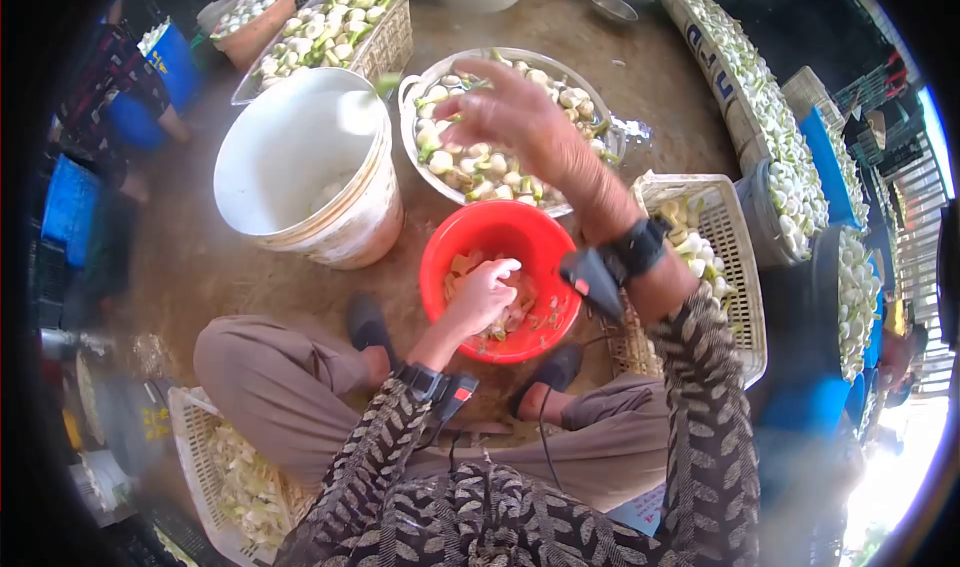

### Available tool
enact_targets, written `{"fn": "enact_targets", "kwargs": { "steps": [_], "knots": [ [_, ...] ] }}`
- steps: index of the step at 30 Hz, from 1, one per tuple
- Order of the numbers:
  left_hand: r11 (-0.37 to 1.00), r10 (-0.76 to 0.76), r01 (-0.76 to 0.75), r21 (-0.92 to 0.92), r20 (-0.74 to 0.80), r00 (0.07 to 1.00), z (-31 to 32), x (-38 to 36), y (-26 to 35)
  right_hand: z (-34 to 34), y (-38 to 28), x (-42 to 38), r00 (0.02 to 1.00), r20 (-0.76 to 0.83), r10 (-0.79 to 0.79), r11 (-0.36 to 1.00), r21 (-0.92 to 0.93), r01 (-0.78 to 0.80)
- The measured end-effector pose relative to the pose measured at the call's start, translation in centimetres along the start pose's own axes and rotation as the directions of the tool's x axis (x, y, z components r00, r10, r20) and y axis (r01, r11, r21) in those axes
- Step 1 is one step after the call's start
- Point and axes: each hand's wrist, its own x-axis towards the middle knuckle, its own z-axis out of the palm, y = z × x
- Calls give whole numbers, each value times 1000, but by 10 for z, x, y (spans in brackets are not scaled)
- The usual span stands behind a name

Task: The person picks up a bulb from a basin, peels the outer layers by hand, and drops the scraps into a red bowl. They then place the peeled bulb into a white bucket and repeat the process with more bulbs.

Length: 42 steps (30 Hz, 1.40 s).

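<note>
My left hand is over the red plastic basin, its fingers curled together; what they hold, if anything, is hidden. Peelings and scraps lie in the bottom of that basin. Above a wide pale tub, my right hand reaches forward with fingers apart and nothing in them. White bulbs with short green stalks, like fresh garlic, fill the tub in water. A blurred greenish thing is in the air by the rim of the tall white bucket, left of my right hand.
A crate of bulbs stands to the right, another crate behind the bucket. At lower left, a crate holds pale peelings. Filled sacks and tubs line the right side. Another person's arm shows at far left.
</note>
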Motion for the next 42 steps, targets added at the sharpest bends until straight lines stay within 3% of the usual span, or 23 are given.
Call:
{"fn": "enact_targets", "kwargs": {
  "steps": [3,4,5,7,9,11,15,17,19,23,25,26,27,29,30,31,33,35,36,37,39,40,42],
  "knots": [
    [989,146,-147,-8,-70,987,-24,15,-18,-85,43,31,988,-73,137,851,-502,-155],
    [999,30,-31,-10,-71,997,-34,17,-15,-116,70,30,964,-91,250,608,-760,-230],
    [999,34,-36,-20,-75,997,-39,20,-15,-143,101,28,928,-153,339,285,-924,-256],
    [996,-49,40,-74,-123,991,-43,29,-16,-176,172,-3,888,-117,444,66,-985,-162],
    [993,-37,24,-113,-115,993,-44,39,-15,-178,216,-37,957,-29,290,264,-958,-109],
    [992,-41,31,-121,-76,996,-45,48,-16,-170,240,-38,884,2,468,166,-982,-85],
    [984,-71,52,-172,-109,992,-52,66,-11,-182,275,-31,847,36,530,18,-999,31],
    [966,-104,76,-249,-104,989,-51,72,-11,-196,282,-26,873,84,481,62,-996,62],
    [944,-127,90,-318,-98,987,-51,74,-10,-207,296,-14,816,-25,577,-30,-999,-10],
    [926,-144,112,-360,-64,988,-41,67,0,-212,321,-31,920,-24,391,-57,-998,-2],
    [918,-144,111,-380,-59,988,-44,67,6,-209,297,-22,944,-76,323,52,-994,-98],
    [928,-118,93,-361,-48,992,-44,66,3,-202,269,-15,907,-113,405,-114,-991,-73],
    [935,-97,79,-346,-34,995,-43,64,1,-199,251,-15,906,-109,409,-117,-991,-66],
    [884,-136,103,-456,-39,990,-43,68,14,-206,219,-19,927,-353,130,415,-829,-374],
    [823,-178,128,-553,-38,983,-42,71,22,-202,199,-21,876,-408,259,533,-696,-482],
    [820,-174,123,-559,-38,984,-39,77,30,-187,179,-27,877,-406,259,527,-701,-480],
    [551,-319,241,-799,65,945,-32,91,45,-148,143,-49,850,-390,355,887,-145,-438],
    [362,-201,295,-884,235,951,-27,103,35,-114,124,-76,863,-337,378,911,-34,-412],
    [280,44,264,-923,287,957,-23,107,19,-89,106,-85,813,-341,472,882,177,-438],
    [277,38,268,-923,289,957,-20,97,21,-82,102,-92,809,-341,478,878,181,-442],
    [322,-37,196,-926,195,980,-16,74,25,-67,98,-106,879,-369,301,864,-286,-415],
    [334,-103,205,-920,180,978,-16,61,30,-61,95,-111,932,-346,110,741,-596,-309],
    [392,-42,110,-913,102,994,-9,41,25,-39,76,-121,923,-373,91,697,-638,-327]
  ]
}}
